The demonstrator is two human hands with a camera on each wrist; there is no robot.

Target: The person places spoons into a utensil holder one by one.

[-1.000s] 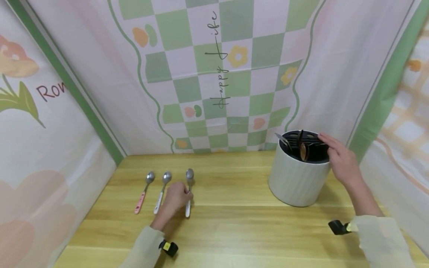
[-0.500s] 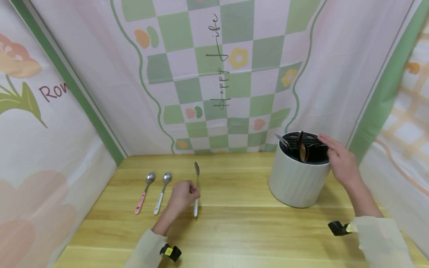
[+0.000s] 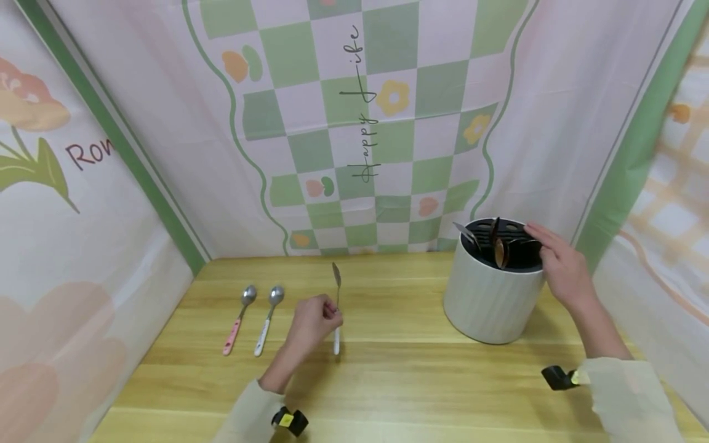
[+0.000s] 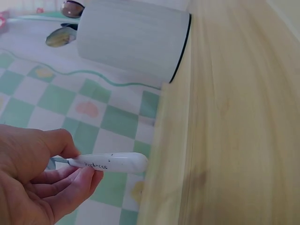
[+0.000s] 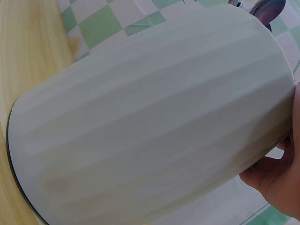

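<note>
My left hand (image 3: 312,323) pinches a metal spoon (image 3: 336,277) with a white handle. In the left wrist view, the lettered white handle (image 4: 112,162) sticks out past the fingertips, and the bowl is hidden behind the hand. The spoon stands edge-on in the head view. At the right, my right hand (image 3: 567,271) holds the rim of a white ribbed utensil holder (image 3: 493,307). In the right wrist view, some fingers (image 5: 262,180) curl at the holder's side. Several utensils, including a copper-coloured spoon (image 3: 501,252), stand in its black insert.
To the left lie a spoon with a pink handle (image 3: 232,335) and another spoon with a white handle (image 3: 263,335), side by side on the wooden table (image 3: 388,381). A patterned cloth (image 3: 399,141) hangs behind the table, with more cloth along both sides.
My left hand has lifted the third spoon off the table and carried it rightward, turning it edge-on. The right hand and the utensil holder stay in place.
</note>
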